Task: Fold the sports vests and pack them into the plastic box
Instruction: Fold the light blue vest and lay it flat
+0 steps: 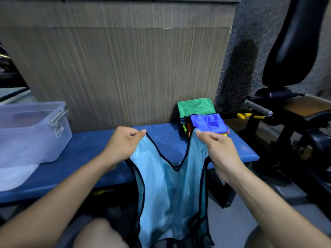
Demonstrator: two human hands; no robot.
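Note:
A light blue sports vest point(170, 194) with black trim hangs from both shoulder straps over the front edge of the blue bench point(89, 158). My left hand point(123, 144) pinches its left strap. My right hand point(218, 149) pinches the right strap. The vest's lower part drapes down towards my knees. A clear plastic box point(32, 133) with a latch stands on the bench at the left. At the bench's far right lies a pile of folded vests: a green one point(196, 106) behind, a dark blue one point(207, 122) on top of orange and yellow ones.
A wood-grain panel point(116, 68) rises right behind the bench. A black gym machine point(290, 86) with a padded seat and yellow-handled bar stands to the right. Grey floor lies below the bench.

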